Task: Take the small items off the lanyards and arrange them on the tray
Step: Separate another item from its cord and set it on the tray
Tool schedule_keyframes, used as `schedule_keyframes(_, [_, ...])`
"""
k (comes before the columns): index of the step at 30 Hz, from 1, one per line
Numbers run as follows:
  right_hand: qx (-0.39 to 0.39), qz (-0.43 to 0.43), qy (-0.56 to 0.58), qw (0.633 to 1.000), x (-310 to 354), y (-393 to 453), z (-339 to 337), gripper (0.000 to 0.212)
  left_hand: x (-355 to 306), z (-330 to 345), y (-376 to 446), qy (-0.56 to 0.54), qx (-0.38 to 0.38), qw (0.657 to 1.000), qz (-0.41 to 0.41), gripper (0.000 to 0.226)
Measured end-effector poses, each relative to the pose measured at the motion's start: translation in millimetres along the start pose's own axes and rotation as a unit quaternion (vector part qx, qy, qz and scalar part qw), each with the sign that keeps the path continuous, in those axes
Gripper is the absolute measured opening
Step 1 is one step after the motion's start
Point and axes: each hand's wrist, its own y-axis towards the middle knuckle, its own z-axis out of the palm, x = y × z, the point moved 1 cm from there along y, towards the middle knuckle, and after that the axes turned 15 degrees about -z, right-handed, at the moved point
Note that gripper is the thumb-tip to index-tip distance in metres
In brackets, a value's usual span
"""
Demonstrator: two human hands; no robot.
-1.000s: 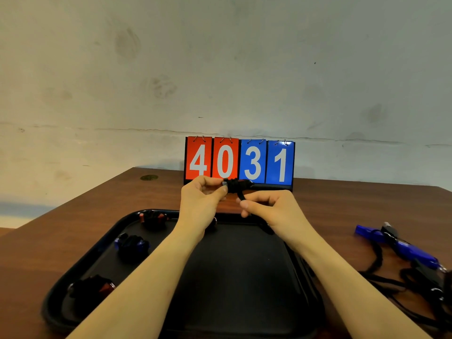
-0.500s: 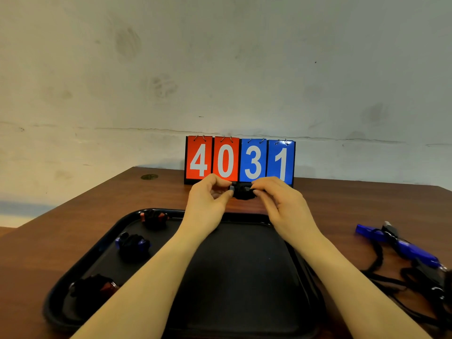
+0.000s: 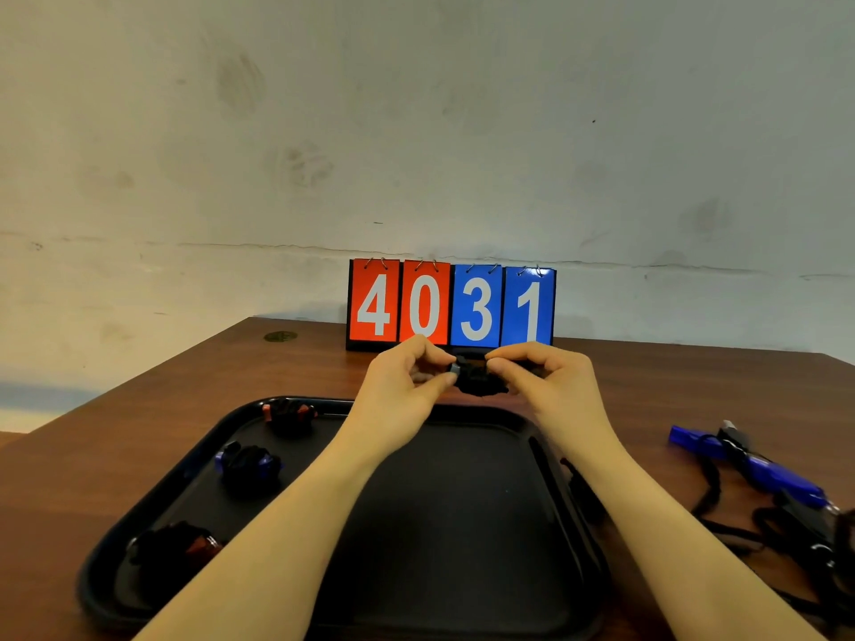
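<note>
Tray (image 3: pixel 462 608): 3 bundles (image 3: pixel 247 462) along left

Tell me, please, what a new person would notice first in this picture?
Probably the flip scoreboard at the table's far edge, showing 4 and 0 in red, 3 and 1 in blue. Just before it, the left hand and right hand pinch a small black bundle above the black tray.

scoreboard (image 3: pixel 451 303) (reads 4031): upright, table's (image 3: pixel 185 400) far edge | wall (image 3: pixel 416 131): stained
</note>
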Motion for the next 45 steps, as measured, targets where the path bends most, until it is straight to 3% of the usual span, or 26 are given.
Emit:
schedule_keyframes(6, [-0.009, 0.065, 0.137, 0.988, 6.3, 3.7, -7.7, 0.011, -3.4, -1.3, -3.0, -0.053, 0.034, 0.998, -0.006, 0.020])
schedule_keyframes(11, [0.011, 0.097, 0.126, 0.987, -5.2, 3.8, -7.0, 0.013, -3.4, -0.3, -3.1, -0.118, 0.042, 0.992, -0.030, 0.025])
schedule_keyframes(14, [0.003, 0.116, 0.140, 0.983, -7.0, 4.0, -3.9, 0.012, -3.0, 1.0, -4.0, -0.090, 0.049, 0.995, -0.016, 0.038])
schedule_keyframes(21, [-0.012, 0.144, 0.176, 0.974, -6.9, 2.7, -0.6, 0.011, -5.5, 2.9, -4.9, -0.102, 0.031, 0.993, -0.046, 0.029])
schedule_keyframes(26, [0.013, 0.124, 0.173, 0.977, -4.1, 0.9, 6.8, 0.013, -2.1, 3.9, -1.4, -0.167, -0.023, 0.982, -0.080, 0.027])
schedule_keyframes(34, [0.068, 0.060, -0.011, 0.996, -0.9, -0.6, 13.7, 0.009, 6.1, 2.0, 4.3, -0.162, -0.092, 0.978, -0.098, 0.028])
schedule_keyframes(40, [0.068, -0.115, -0.213, 0.968, 0.6, -3.0, 16.6, 0.012, 6.1, 4.1, 5.6, -0.071, -0.092, 0.990, -0.075, 0.026])
schedule_keyframes(45, [0.046, -0.174, -0.231, 0.956, -2.3, -2.5, 14.7, 0.011, 3.6, 6.3, 2.0, -0.039, -0.068, 0.996, -0.035, 0.023])
